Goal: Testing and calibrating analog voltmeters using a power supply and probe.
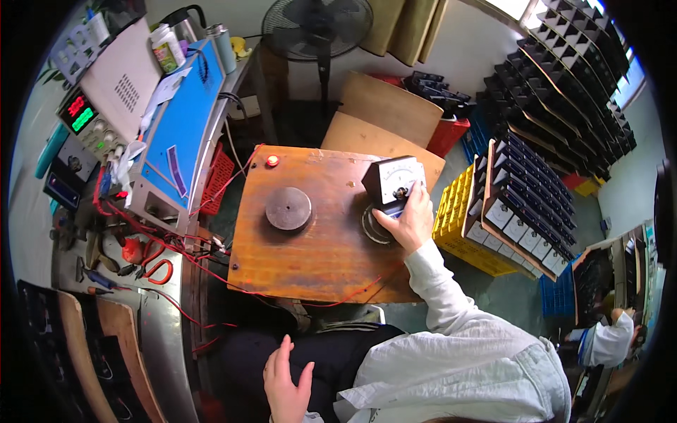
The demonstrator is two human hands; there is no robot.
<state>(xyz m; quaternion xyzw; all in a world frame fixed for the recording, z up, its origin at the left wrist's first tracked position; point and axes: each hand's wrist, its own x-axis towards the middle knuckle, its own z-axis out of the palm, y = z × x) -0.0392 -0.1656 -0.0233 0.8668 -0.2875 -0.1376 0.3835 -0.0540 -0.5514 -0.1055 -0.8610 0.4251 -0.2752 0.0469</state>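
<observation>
My right hand (415,220) grips an analog panel meter (402,174) with a white dial face and a black housing. It holds the meter tilted over the right side of a brown wooden board (321,271). Under the meter and my fingers, a dark round base (372,227) is partly hidden; whether the meter touches it I cannot tell. To the left on the board lies a thick grey round disc (288,209). A small red lamp (273,161) glows near the far left corner. My left hand (288,381) hovers above my lap, fingers apart, holding nothing.
Red wires (204,262) run from the left bench across the board's near edge. Pliers (159,271), a blue box (180,134) and a power supply (92,123) occupy that bench. A yellow crate (455,225) stands right, beside stacked meters (518,225). Another person's sleeve (608,342) shows far right.
</observation>
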